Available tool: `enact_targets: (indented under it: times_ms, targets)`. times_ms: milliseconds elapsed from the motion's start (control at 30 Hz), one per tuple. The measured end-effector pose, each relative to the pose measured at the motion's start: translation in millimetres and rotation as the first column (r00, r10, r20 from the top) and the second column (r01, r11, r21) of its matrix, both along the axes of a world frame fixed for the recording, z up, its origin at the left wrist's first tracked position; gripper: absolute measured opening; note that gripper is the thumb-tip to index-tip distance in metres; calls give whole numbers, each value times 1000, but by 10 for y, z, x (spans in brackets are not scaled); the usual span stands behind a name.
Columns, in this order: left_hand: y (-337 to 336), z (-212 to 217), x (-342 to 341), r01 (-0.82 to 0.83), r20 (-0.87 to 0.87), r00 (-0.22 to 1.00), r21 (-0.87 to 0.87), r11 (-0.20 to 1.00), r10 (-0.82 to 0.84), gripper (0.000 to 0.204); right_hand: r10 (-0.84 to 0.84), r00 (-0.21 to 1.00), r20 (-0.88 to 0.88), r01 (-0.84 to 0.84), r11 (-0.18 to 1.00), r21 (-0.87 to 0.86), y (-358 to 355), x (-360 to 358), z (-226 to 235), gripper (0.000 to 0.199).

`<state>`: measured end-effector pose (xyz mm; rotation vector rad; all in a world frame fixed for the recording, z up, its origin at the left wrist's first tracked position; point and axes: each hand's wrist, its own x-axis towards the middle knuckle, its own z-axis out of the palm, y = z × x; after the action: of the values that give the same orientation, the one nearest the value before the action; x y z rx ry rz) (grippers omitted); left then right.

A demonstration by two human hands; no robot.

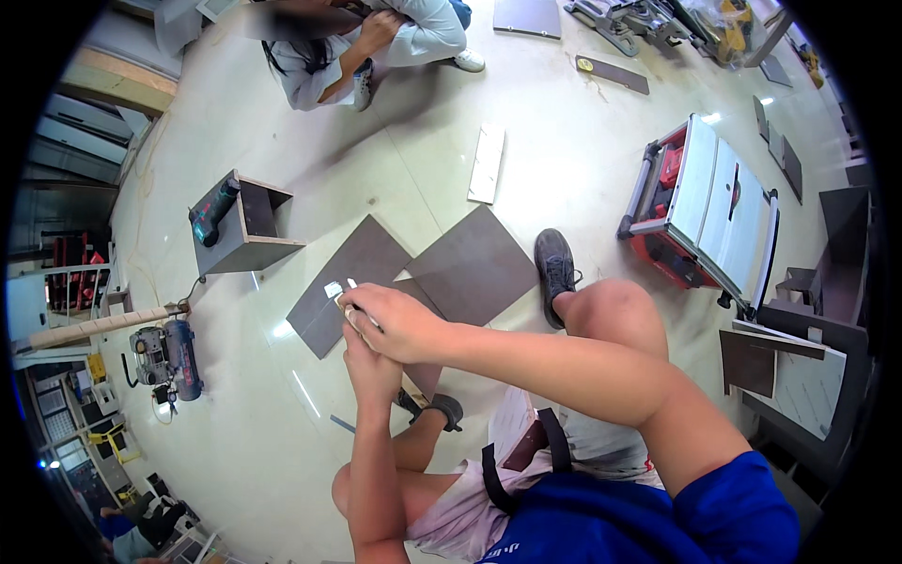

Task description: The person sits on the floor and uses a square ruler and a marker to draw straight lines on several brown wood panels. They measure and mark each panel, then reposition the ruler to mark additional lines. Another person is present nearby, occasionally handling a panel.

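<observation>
My right hand [402, 324] is closed, laid over my left hand [368, 368], whose fingers are bent and mostly hidden under it. A small pale piece pokes out at the fingertips; I cannot make out what it is. Below them on the floor lies a dark grey-brown panel [349, 258], with a small white patch at its left side by my fingers. A second dark panel [474, 265] lies beside it to the right, their corners close together.
A cordless drill [214, 214] rests on an open box [246, 226] at the left. Nearby stands an air compressor [169, 362]. A narrow white board [487, 163] lies ahead; a table saw [705, 202] stands at right. Another person [352, 47] crouches at the top.
</observation>
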<state>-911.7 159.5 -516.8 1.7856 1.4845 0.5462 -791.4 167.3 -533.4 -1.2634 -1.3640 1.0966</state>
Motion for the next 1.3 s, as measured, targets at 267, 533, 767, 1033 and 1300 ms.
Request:
enact_targets:
  times_ms: [267, 533, 767, 1033, 1300]
  targets:
    - [-17, 83, 70, 6, 14, 1000, -29, 1000, -5, 47, -9, 1000, -18, 8, 999, -51, 40, 179, 159, 31]
    - [-15, 3, 127, 2, -16, 1000, -10, 1000, -2, 43, 52, 999, 10, -51, 995, -85, -10, 297, 109, 30]
    - [-14, 56, 176, -25, -27, 999, -64, 998, 23, 43, 112, 994, 15, -108, 983, -148, -18, 391, 192, 33]
    - [12, -31, 119, -15, 49, 999, 48, 999, 13, 43, 163, 976, 143, -131, 968, -214, -40, 341, 131, 33]
    - [-2, -54, 72, -45, 9, 999, -69, 997, 45, 40, 466, 704, 535, -255, 870, -422, 17, 616, -14, 21]
